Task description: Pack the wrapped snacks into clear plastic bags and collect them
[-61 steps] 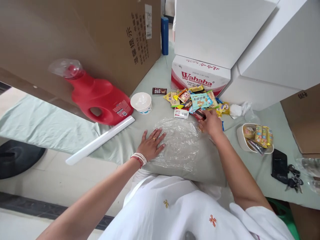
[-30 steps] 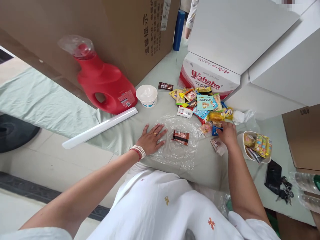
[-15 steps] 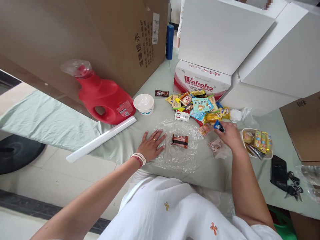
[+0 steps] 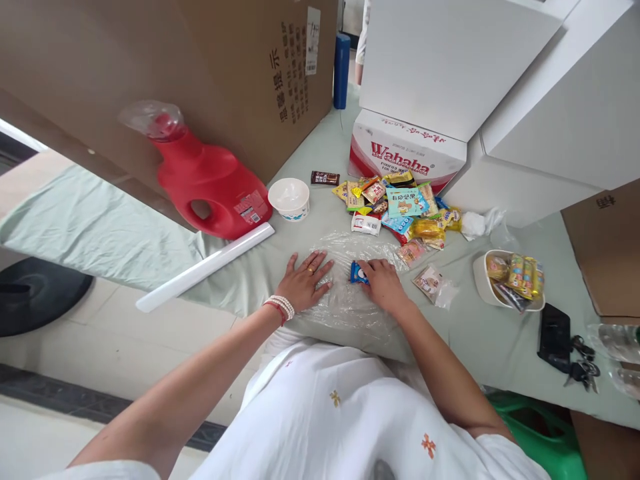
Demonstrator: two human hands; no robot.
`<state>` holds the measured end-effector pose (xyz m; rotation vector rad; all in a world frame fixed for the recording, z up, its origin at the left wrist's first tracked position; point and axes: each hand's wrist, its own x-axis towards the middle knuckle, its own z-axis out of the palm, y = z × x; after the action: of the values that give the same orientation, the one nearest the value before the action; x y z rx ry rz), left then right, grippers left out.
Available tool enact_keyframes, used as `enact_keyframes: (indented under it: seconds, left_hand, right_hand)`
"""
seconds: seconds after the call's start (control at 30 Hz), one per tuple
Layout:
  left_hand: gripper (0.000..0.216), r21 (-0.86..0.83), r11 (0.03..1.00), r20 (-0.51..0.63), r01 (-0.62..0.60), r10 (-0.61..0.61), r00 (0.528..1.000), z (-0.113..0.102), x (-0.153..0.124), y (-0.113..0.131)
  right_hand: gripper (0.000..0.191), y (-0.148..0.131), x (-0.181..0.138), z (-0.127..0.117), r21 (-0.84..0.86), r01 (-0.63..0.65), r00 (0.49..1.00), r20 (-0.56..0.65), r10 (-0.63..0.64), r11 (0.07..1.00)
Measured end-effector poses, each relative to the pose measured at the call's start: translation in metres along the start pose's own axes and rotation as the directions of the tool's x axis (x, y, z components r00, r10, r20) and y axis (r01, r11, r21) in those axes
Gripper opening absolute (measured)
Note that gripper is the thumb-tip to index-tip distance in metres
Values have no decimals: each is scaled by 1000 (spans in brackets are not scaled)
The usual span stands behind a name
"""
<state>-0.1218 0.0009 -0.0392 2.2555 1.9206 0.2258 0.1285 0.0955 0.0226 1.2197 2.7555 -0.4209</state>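
My left hand (image 4: 303, 283) lies flat with its fingers spread, pressing the left edge of a clear plastic sheet (image 4: 345, 313). Over the middle of that sheet, my right hand (image 4: 385, 285) grips a small blue-wrapped snack (image 4: 357, 273) between thumb and fingers. The brown-wrapped snack that lay on the sheet cannot be seen and seems covered by the right hand. Beyond the sheet is a heap of wrapped snacks (image 4: 405, 203), with a white packet (image 4: 366, 223) at its near side. A pink-toned packet (image 4: 412, 252) and a pale packet (image 4: 429, 281) lie right of the sheet.
A white paper bowl (image 4: 290, 200), a red detergent jug (image 4: 215, 187) and a white tube (image 4: 205, 268) stand or lie left. Behind is a Wahaha carton (image 4: 405, 153). To the right are a white tub (image 4: 483, 283) of snacks, a black phone-like item (image 4: 555, 337) and keys (image 4: 584, 367).
My right hand has moved left with the blue-wrapped snack, from beside the heap to the middle of the plastic sheet. My left hand stays in place. The view has shifted slightly.
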Motion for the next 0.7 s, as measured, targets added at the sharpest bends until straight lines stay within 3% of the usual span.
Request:
enact_keyframes:
  seconds: [0.2,0.37,0.43,0.6,0.7]
  left_hand:
    - [63,-24,1000,-3,-3,3,1000,0,-1,0]
    - [63,-39,999,4,-7,7,1000,-3,-1,0]
    - [62,-54,999,7,9,-9,1000,-6,-1,-1]
    - [60,-102,991,-82,87,-96,992,-21,-12,-5]
    - [63,-190,979,-112,-78,57,992,-34,-28,-9]
  right_hand:
    - [61,-7,3,-15,89,17,995,-97,-9,996]
    - [62,-29,15,4,67,57,998,-24,-56,996]
    - [66,-28,9,8,118,66,996,-65,-58,991]
    - [64,-3,-54,12,322,204,948,-299,-105,925]
    - [65,10,-99,31,333,283,923,-350,-160,900]
